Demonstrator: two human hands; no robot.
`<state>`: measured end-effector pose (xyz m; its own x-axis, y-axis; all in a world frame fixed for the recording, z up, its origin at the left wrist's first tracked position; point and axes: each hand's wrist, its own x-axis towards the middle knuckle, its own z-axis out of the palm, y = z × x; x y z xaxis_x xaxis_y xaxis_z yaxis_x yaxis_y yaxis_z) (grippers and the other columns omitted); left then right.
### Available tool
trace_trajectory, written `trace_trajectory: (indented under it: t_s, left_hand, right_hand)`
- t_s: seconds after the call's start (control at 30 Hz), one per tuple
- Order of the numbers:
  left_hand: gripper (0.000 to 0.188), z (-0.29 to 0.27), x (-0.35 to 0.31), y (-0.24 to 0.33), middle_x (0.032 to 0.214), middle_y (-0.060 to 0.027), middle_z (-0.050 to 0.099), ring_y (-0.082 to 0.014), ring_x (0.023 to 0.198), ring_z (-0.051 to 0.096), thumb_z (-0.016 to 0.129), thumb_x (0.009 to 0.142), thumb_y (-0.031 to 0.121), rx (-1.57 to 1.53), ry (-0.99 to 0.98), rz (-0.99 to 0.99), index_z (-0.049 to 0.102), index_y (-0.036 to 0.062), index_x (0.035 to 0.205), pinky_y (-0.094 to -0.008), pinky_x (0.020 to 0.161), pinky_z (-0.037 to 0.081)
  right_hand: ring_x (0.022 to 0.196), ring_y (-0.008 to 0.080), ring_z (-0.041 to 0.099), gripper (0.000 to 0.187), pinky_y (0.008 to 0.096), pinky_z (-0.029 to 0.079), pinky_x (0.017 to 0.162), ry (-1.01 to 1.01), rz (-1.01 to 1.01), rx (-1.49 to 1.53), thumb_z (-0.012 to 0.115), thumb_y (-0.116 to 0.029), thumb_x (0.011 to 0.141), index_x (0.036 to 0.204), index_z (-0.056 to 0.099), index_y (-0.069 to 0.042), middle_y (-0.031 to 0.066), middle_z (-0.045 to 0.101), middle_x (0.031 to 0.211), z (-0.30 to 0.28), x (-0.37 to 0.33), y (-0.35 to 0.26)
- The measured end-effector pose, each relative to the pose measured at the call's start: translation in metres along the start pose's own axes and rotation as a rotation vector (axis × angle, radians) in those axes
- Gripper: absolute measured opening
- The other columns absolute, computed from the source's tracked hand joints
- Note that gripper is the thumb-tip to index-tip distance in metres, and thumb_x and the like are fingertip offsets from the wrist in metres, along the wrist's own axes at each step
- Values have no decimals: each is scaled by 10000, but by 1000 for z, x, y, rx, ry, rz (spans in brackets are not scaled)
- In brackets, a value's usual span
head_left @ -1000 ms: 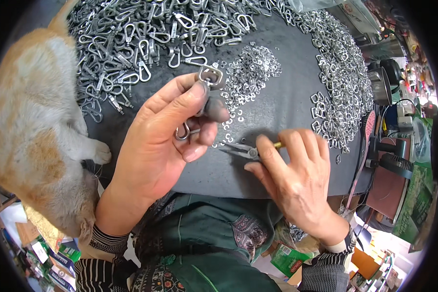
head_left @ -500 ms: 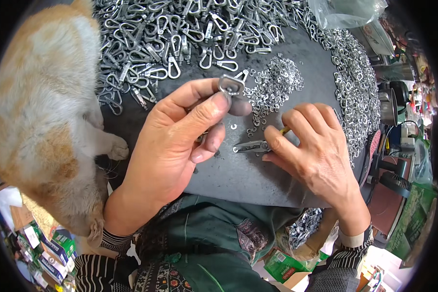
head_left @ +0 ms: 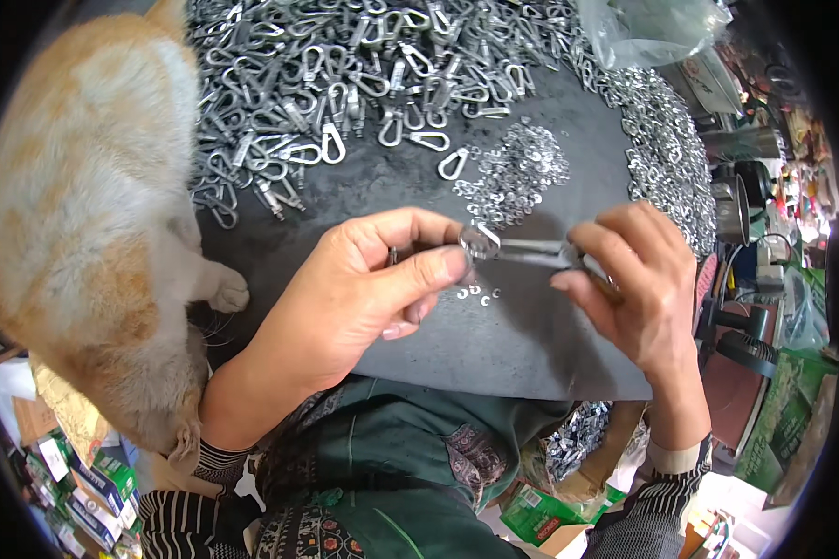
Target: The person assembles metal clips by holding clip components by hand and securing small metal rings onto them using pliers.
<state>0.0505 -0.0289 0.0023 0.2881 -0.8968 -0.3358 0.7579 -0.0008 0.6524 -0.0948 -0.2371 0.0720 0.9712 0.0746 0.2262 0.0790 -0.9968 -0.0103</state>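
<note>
Left hand, mine (head_left: 373,284): thumb and forefinger pinched on a metal fitting (head_left: 480,240), bright and squarish, slightly blurred; other fingers curled. The fitting sits above the dark, scuffed tabletop (head_left: 494,359).

Right hand, mine (head_left: 645,275): fingers closed around pliers (head_left: 531,252), slim, grey-jawed, tips at the fitting; I cannot tell whether they grip anything.

Snap hooks (head_left: 317,88): large heap, grey metal, teardrop loops. One loose hook (head_left: 453,165) lies beside the small rings (head_left: 531,163), a shiny C-shaped pile. Loose rings (head_left: 475,294) lie just below my left fingertips.

Metal links (head_left: 667,154): long glinting bank, right. Plastic bag (head_left: 657,33): clear, crinkled, beyond them.

Cat (head_left: 93,205): orange-and-white fur, left.

Apron (head_left: 391,466): dark green cloth, patterned patches.

Green carton (head_left: 531,511): printed, pale lettering on red.
</note>
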Motion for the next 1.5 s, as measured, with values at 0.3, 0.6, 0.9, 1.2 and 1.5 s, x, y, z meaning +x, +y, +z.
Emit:
trace_trajectory:
  t_s: [0.3,0.6,0.9,1.2,1.5]
  left_hand:
    - [206,10,2,3,918,-56,669,-18,606,454,624,968,73,182,-97,-125,637,-19,1152,-164,492,326]
    - [226,11,1,5,906,-24,646,-20,661,464,642,959,89,289,-120,-180,621,-16,1158,-167,533,348]
    - [592,17,-1,0,1224,-154,588,-153,935,628,554,890,-6,303,-9,132,369,-30,1452,-211,737,492]
    - [547,15,-5,5,1148,-200,637,-215,935,683,522,963,37,343,-112,-133,340,-55,1471,-265,748,560]
    - [349,26,-15,4,896,-50,696,-38,598,588,511,967,-32,488,-88,6,624,14,1294,-174,538,442]
  right_hand:
    - [650,227,540,333,353,428,575,50,-87,128,773,-373,743,870,637,-96,36,536,757,2,-6,5]
    - [600,209,509,331,346,407,523,57,-67,127,806,-338,714,848,635,-88,29,517,722,2,-19,-2]
    - [734,243,580,389,369,451,621,-247,177,344,776,-415,779,900,659,-64,67,592,831,-14,-91,-60]
    - [857,355,654,236,441,518,735,137,612,-80,658,-42,803,1039,666,-51,144,661,924,34,-68,44]
    - [708,266,634,117,372,472,642,-67,750,118,674,-90,831,912,641,-13,141,660,823,15,-49,38]
